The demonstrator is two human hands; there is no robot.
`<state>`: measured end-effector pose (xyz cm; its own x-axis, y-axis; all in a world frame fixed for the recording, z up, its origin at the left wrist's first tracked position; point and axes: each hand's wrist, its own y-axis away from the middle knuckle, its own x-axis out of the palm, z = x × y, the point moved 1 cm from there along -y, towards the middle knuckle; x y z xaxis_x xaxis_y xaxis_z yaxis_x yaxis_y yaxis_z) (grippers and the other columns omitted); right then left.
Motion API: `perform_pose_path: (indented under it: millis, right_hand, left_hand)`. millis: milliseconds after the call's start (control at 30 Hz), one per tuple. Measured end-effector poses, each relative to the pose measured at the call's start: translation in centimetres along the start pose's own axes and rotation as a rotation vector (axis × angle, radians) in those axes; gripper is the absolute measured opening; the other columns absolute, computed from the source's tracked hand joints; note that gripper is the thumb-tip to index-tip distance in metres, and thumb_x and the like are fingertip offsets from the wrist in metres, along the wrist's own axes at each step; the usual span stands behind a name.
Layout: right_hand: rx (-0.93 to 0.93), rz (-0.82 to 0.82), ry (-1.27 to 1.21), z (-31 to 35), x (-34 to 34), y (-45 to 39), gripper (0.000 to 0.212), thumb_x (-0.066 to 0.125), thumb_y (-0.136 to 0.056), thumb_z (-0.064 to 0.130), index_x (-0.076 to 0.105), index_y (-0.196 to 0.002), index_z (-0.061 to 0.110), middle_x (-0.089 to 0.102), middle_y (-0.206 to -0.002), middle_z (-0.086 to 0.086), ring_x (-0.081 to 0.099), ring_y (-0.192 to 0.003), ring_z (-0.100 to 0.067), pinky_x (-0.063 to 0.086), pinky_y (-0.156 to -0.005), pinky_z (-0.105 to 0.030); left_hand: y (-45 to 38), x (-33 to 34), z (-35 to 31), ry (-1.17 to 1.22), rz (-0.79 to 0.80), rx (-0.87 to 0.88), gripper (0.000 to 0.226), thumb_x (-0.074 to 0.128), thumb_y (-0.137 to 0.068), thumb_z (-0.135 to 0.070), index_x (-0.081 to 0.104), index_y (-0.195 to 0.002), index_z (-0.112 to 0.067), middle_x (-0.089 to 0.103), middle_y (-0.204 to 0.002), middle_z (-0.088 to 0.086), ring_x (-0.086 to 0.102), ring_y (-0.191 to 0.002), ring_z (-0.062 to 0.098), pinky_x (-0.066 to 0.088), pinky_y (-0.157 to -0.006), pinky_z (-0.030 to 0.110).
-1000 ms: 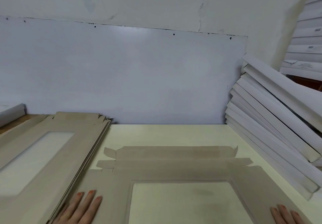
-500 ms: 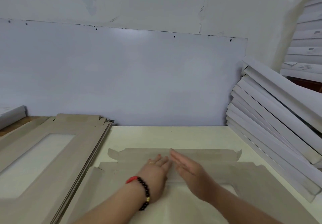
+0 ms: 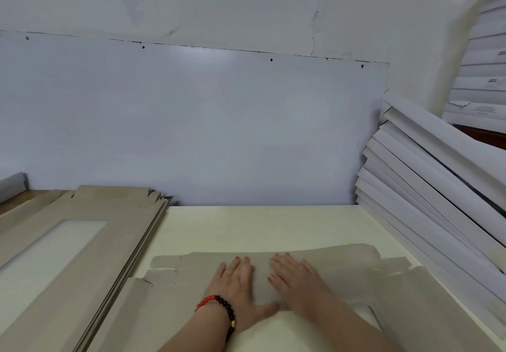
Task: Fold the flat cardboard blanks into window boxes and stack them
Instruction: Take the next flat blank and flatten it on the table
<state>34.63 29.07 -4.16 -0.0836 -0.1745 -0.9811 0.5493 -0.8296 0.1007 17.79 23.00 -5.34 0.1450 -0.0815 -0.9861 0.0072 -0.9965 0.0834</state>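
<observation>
Both hands, left (image 3: 235, 283) and right (image 3: 298, 280), press with straight, relaxed fingers (image 3: 241, 262) on a flat grey-brown cardboard window blank (image 3: 356, 275) lying on the cream bench (image 3: 260, 225). Right of the fingers leans a stack of finished white boxes (image 3: 427, 187); left, a pile of unfolded grey blanks (image 3: 90, 242) remains, so much is apparently left.
</observation>
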Motion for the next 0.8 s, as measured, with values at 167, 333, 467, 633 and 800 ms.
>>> perform_pose_path:
  millis: [167, 333, 467, 633, 800]
  right_hand:
    - [0.132, -0.003, 0.073, -6.3, -0.5, 0.4, 0.061, 0.018, -0.099, 0.056, 0.003, -0.154, 0.034, -0.007, -0.160, 0.019, -0.009, -0.146, -0.002, -0.005, -0.117, -0.034]
    - [0.238, -0.014, 0.118, -11.3, -1.3, 2.2, 0.062, 0.014, -0.099, 0.057, -0.002, -0.154, 0.033, -0.011, -0.159, 0.017, -0.010, -0.146, -0.004, -0.003, -0.118, -0.036]
    - [0.372, -0.026, 0.145, -15.4, -1.7, 4.3, 0.064, 0.013, -0.099, 0.057, -0.005, -0.154, 0.030, -0.012, -0.160, 0.014, -0.009, -0.147, -0.006, 0.000, -0.119, -0.040]
    - [0.612, -0.176, 0.174, -19.2, -2.3, 8.4, 0.062, 0.009, -0.097, 0.056, 0.011, -0.152, 0.027, 0.005, -0.161, 0.012, 0.008, -0.148, -0.011, 0.014, -0.117, -0.043]
    - [0.451, -0.323, 0.384, -16.1, -5.8, 10.8, 0.054, 0.025, -0.093, 0.031, 0.047, -0.138, 0.011, 0.033, -0.154, -0.010, 0.036, -0.139, -0.028, 0.035, -0.108, -0.045]
  left_hand:
    - [-0.2, -0.9, 5.1, -0.035, -0.022, -0.103, 0.105, 0.011, -0.071, -0.088, 0.001, -0.155, -0.025, -0.009, -0.161, -0.008, -0.011, -0.147, 0.010, -0.008, -0.118, 0.036]
    - [0.7, -1.6, 10.6, -0.075, -0.038, -0.225, 0.100, 0.010, -0.076, -0.085, -0.002, -0.154, -0.025, -0.010, -0.161, -0.009, -0.010, -0.147, 0.010, -0.004, -0.119, 0.035]
    - [1.6, -1.7, 13.6, -0.086, -0.034, -0.275, 0.093, 0.009, -0.081, -0.081, -0.002, -0.154, -0.025, -0.011, -0.160, -0.009, -0.010, -0.147, 0.011, -0.004, -0.120, 0.035]
    - [2.6, -2.0, 15.0, -0.062, -0.110, -0.385, 0.079, 0.013, -0.092, -0.068, 0.001, -0.154, -0.021, -0.006, -0.162, -0.006, -0.008, -0.148, 0.016, 0.003, -0.121, 0.035]
    - [3.9, -5.5, 12.2, -0.126, -0.249, -0.315, 0.064, 0.030, -0.100, -0.037, 0.002, -0.154, -0.017, -0.009, -0.162, 0.002, -0.012, -0.148, 0.023, 0.006, -0.121, 0.034]
